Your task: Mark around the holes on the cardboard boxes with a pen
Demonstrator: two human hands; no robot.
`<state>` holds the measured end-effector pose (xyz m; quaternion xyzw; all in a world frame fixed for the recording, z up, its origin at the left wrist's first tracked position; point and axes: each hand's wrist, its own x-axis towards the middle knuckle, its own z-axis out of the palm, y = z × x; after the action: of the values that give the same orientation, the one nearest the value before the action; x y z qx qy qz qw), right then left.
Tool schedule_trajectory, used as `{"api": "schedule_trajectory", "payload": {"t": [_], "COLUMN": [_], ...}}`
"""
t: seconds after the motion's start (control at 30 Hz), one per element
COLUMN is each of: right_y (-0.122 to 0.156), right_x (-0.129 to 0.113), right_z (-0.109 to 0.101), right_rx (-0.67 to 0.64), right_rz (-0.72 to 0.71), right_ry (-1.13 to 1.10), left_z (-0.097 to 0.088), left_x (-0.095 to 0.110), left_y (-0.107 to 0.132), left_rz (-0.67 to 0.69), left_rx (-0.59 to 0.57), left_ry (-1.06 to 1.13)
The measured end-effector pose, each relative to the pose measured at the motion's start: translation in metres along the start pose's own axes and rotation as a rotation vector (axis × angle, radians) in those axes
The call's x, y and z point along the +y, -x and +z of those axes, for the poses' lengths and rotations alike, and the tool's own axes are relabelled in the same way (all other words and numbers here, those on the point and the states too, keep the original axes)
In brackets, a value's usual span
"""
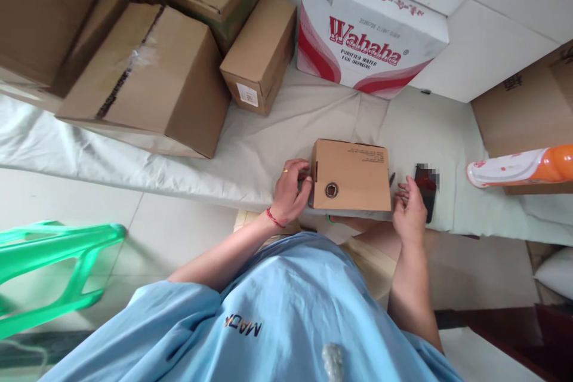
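Observation:
A small brown cardboard box [358, 173] lies closed on the pale cloth near its front edge, with a dark-rimmed round hole and printed lines on its top. My left hand [293, 188] is by the box's left side, fingers loosely curved and apart; whether the fingertips touch it I cannot tell. On the other side, my right hand [409, 206] rests half-curled with nothing in it, between the box and a dark phone [427, 200]. A small dark pointed object [392, 179] sticks out at the box's right side.
Large taped cartons [147, 71] and a narrow carton [259, 51] stand at the back left. Behind the small box is a Wahaha water carton [367, 30]. An orange-and-white bottle [519, 166] is at the right. A green plastic stool [58, 256] stands on the floor at left.

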<state>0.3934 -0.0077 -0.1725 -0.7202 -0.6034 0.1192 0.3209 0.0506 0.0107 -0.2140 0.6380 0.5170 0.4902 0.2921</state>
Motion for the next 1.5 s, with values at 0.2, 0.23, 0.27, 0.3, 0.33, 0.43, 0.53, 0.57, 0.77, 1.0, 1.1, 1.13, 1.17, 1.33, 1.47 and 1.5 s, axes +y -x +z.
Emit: {"api": "schedule_trajectory", "payload": {"t": [0.2,0.23,0.27,0.3,0.33,0.43,0.53,0.57,0.77,1.0,1.1,1.13,1.17,1.33,1.47,1.5], "right_y": [0.013,0.015,0.017,0.019,0.02,0.022,0.021,0.021,0.016,0.037,0.042,0.042,0.042,0.043,0.049,0.05], "right_x": [-0.037,-0.041,-0.044,-0.046,-0.046,-0.046,-0.048,-0.049,-0.052,-0.061,-0.078,-0.083,-0.087,-0.105,-0.122,-0.126], "right_z": [0.001,0.003,0.006,0.009,0.012,0.017,0.016,0.013,-0.006,-0.01,-0.014,-0.016,-0.018,-0.021,-0.019,-0.02], "right_rx": [-0.093,-0.122,-0.134,-0.131,-0.114,-0.042,-0.012,-0.01,0.077,0.071,0.013,-0.012,-0.041,-0.074,-0.005,-0.001], "right_rz": [0.193,0.205,0.217,0.233,0.257,0.356,0.39,0.368,0.119,0.001,-0.18,-0.241,-0.301,-0.437,-0.332,-0.334], "right_ry": [-0.254,-0.267,-0.29,-0.334,-0.398,-0.658,-0.845,-0.884,-1.03,-0.883,-0.872,-0.884,-0.891,-0.802,-0.799,-0.788], "left_z": [0.004,0.003,0.002,0.001,-0.002,-0.009,-0.015,-0.016,-0.024,-0.039,-0.047,-0.049,-0.05,-0.054,-0.056,-0.056], "left_x": [-0.011,-0.01,-0.007,-0.002,0.006,0.038,0.068,0.074,0.058,0.022,0.018,0.019,0.021,0.043,0.05,0.049], "left_y": [-0.011,-0.014,-0.015,-0.016,-0.017,-0.012,-0.005,-0.003,-0.003,0.01,0.013,0.012,0.01,-0.002,-0.004,-0.003], "left_rz": [-0.041,-0.037,-0.029,-0.024,-0.023,-0.028,0.008,0.013,-0.071,-0.222,-0.272,-0.316,-0.386,-0.799,-0.822,-0.833], "left_rx": [-0.043,-0.057,-0.071,-0.09,-0.117,-0.237,-0.289,-0.289,-0.314,-0.251,-0.271,-0.264,-0.249,-0.115,-0.113,-0.148], "left_ry": [-0.029,-0.02,-0.012,0.01,0.055,0.32,0.591,0.653,0.571,0.528,0.68,0.744,0.818,1.218,1.274,1.275]}}
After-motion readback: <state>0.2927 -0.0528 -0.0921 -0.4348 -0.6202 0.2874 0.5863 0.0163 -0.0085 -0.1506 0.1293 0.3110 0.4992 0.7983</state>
